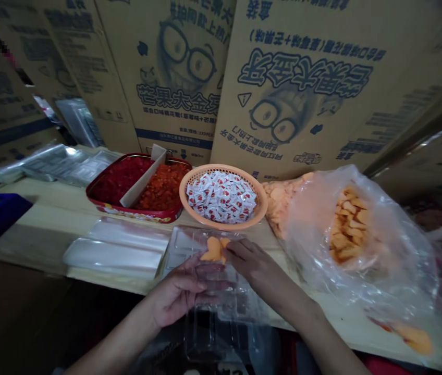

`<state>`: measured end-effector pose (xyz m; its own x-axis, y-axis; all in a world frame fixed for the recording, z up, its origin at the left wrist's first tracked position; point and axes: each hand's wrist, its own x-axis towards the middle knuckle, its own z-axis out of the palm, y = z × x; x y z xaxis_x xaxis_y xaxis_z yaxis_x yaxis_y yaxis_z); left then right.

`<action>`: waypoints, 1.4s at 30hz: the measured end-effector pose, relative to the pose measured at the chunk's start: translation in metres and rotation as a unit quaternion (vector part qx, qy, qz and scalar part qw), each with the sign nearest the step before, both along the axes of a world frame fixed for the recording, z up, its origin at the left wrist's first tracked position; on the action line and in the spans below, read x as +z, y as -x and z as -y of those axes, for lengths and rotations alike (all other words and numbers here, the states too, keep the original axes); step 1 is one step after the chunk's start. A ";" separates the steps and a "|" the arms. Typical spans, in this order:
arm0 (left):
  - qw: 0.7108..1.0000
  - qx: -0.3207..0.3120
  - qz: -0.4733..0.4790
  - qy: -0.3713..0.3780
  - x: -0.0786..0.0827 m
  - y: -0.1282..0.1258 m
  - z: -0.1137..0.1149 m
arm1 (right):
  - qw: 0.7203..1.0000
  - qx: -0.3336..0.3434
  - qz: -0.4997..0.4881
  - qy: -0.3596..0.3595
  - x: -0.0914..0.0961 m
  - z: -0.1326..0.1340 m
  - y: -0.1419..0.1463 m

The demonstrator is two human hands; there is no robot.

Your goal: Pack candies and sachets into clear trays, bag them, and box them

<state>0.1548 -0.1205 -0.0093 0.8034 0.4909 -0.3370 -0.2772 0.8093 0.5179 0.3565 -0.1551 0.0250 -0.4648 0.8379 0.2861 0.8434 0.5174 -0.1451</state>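
My left hand (180, 292) is palm up at the table's front edge. Its fingers reach along the clear plastic tray (232, 308) and look blurred through the plastic; the thumb lies nearer me. The tray, moulded with compartments, overhangs the edge. My right hand (250, 260) comes in from the right with its fingertips pinched on a small orange piece (224, 243). Just left of it, by my left fingertips, is a larger orange butterfly-shaped piece (213, 250). Behind the hands lies another part of clear tray (176, 245).
Behind are an orange basket (185, 200) of small white packets and a red tin (99, 207) split by a cardboard divider. To the right is a clear bag (393, 260) of orange pieces. Clear plastic sleeves (115, 252) and a blue tape dispenser (0, 216) lie left; cartons (303, 94) stand behind.
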 end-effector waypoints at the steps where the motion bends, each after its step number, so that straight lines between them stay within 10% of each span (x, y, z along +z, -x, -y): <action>1: 1.000 0.007 0.000 -0.002 -0.001 0.005 -0.001 | 1.000 0.009 0.007 0.000 -0.002 -0.004 0.003; 11: 0.997 0.082 -0.007 -0.011 -0.007 0.056 -0.016 | 0.992 0.072 -0.085 0.056 0.001 -0.050 0.032; 16: 0.987 0.157 0.002 0.014 -0.016 0.094 -0.027 | 0.982 0.011 -0.174 0.073 0.006 -0.114 0.069; 26: 0.960 0.275 0.034 0.034 -0.033 0.151 -0.041 | 0.975 -0.024 -0.031 0.219 -0.034 -0.249 0.176; 35: 0.952 0.302 0.047 0.009 -0.041 0.178 -0.058 | 0.973 -0.051 -0.072 0.212 -0.064 -0.259 0.176; 42: 0.945 0.323 0.058 -0.001 -0.047 0.188 -0.067 | 0.967 -0.103 -0.150 0.177 -0.047 -0.245 0.163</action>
